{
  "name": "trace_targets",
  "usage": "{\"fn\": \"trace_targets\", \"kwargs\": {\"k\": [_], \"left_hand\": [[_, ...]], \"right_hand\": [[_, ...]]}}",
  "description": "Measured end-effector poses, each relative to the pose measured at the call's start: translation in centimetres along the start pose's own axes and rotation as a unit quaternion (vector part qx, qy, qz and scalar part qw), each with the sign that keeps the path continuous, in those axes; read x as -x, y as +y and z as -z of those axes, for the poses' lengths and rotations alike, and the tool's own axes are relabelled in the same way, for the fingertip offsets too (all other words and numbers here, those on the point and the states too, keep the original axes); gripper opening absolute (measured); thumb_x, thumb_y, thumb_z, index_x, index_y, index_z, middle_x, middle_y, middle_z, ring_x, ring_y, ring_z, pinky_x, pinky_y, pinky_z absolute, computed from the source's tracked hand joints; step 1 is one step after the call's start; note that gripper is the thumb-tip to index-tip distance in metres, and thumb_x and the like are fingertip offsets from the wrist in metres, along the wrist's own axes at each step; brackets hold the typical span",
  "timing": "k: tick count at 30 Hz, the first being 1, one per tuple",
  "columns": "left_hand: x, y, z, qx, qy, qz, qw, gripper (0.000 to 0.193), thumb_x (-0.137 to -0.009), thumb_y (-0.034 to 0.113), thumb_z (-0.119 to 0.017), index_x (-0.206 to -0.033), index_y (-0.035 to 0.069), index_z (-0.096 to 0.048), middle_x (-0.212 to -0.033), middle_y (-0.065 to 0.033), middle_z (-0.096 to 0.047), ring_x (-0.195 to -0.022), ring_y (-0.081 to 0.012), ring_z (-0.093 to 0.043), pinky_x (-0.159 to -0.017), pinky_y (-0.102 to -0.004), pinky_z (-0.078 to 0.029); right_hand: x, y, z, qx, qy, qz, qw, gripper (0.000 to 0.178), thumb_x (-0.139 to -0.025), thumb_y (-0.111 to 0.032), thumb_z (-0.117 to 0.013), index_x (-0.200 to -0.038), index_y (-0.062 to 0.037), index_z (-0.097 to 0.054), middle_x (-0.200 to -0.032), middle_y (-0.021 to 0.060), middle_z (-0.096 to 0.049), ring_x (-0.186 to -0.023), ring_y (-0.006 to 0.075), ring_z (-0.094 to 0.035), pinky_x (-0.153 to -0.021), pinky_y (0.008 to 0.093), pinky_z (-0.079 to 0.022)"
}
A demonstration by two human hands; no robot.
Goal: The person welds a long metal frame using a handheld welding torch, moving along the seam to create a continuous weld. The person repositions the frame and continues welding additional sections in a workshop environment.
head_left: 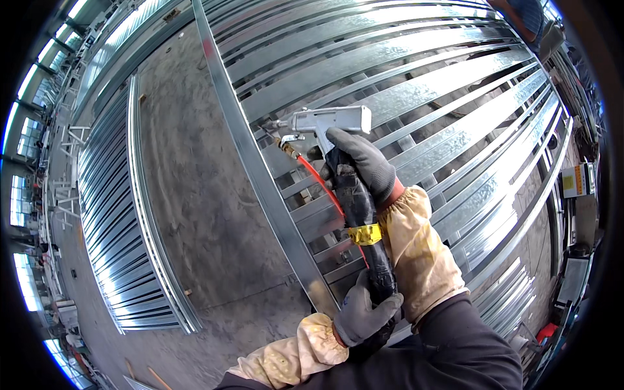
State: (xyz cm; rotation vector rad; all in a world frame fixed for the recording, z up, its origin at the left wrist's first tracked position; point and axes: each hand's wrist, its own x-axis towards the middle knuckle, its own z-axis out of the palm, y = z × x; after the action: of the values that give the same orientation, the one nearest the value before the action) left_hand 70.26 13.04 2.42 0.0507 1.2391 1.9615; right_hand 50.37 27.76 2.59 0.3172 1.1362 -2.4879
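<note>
In both gloved hands I hold an air rivet gun with a silver head and a long handle wrapped in black tape, banded in yellow. Around the upper handle, just under the head, my right hand is closed. Lower down, my left hand grips the handle's thick end. The gun's nose points left, close to the long steel edge rail of a metal frame; I cannot tell whether it touches. An orange air hose runs from a brass fitting near the head down along the handle.
Galvanized steel slats cross the frame, with gaps between them. On the concrete floor at left lies another slatted panel. A person stands at the far right. Boxes and equipment line the right side.
</note>
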Motion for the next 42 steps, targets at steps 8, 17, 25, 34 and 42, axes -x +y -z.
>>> {"fn": "trace_targets", "kwargs": {"k": [8, 17, 25, 34, 42], "left_hand": [[0.1, 0.7, 0.3, -0.007, 0.017, 0.003, 1.000, 0.025, -0.092, 0.006, -0.055, -0.112, 0.000, -0.042, -0.076, -0.0063, -0.059, -0.060, -0.0127, -0.060, -0.056, -0.0277, -0.049], [0.3, 0.9, 0.7, -0.001, 0.023, -0.011, 1.000, 0.030, -0.092, 0.010, -0.058, -0.115, -0.002, -0.043, -0.077, -0.0046, -0.060, -0.063, -0.0110, -0.060, -0.061, -0.0260, -0.049], [0.5, 1.6, 0.7, 0.013, 0.023, -0.009, 1.000, 0.033, -0.092, 0.012, -0.063, -0.114, -0.003, -0.043, -0.078, -0.0039, -0.061, -0.066, -0.0103, -0.061, -0.062, -0.0255, -0.048], [0.6, 1.9, 0.5, 0.041, 0.038, 0.018, 0.998, 0.035, -0.091, 0.012, -0.059, -0.119, -0.002, -0.044, -0.085, -0.0042, -0.058, -0.070, -0.0099, -0.058, -0.065, -0.0253, -0.048], [0.0, 1.6, 0.9, 0.010, 0.017, -0.014, 1.000, 0.031, -0.093, 0.010, -0.060, -0.114, -0.001, -0.039, -0.075, -0.0050, -0.059, -0.062, -0.0124, -0.061, -0.058, -0.0275, -0.050]], "right_hand": [[-0.9, 0.7, -1.1, -0.005, 0.027, 0.045, 0.999, 0.042, -0.095, -0.032, -0.061, -0.110, 0.0064, -0.055, -0.088, 0.0151, -0.065, -0.057, 0.0174, -0.063, -0.051, 0.0291, -0.054], [-1.6, 1.1, -0.9, -0.016, 0.035, -0.007, 0.999, 0.041, -0.094, -0.033, -0.062, -0.110, 0.0041, -0.055, -0.088, 0.0127, -0.064, -0.056, 0.0165, -0.064, -0.047, 0.0284, -0.054], [-2.0, 1.3, -1.3, 0.011, 0.054, -0.014, 0.998, 0.040, -0.098, -0.035, -0.054, -0.102, 0.0044, -0.062, -0.074, 0.0114, -0.067, -0.052, 0.0163, -0.065, -0.046, 0.0264, -0.054], [-2.6, 1.7, -1.2, 0.012, 0.055, -0.005, 0.998, 0.040, -0.098, -0.034, -0.054, -0.103, 0.0051, -0.061, -0.078, 0.0119, -0.066, -0.050, 0.0170, -0.063, -0.045, 0.0274, -0.054], [-2.5, 1.4, -1.2, 0.005, 0.054, -0.004, 0.999, 0.040, -0.094, -0.032, -0.060, -0.109, 0.0040, -0.058, -0.080, 0.0108, -0.064, -0.053, 0.0177, -0.063, -0.047, 0.0288, -0.054]]}}
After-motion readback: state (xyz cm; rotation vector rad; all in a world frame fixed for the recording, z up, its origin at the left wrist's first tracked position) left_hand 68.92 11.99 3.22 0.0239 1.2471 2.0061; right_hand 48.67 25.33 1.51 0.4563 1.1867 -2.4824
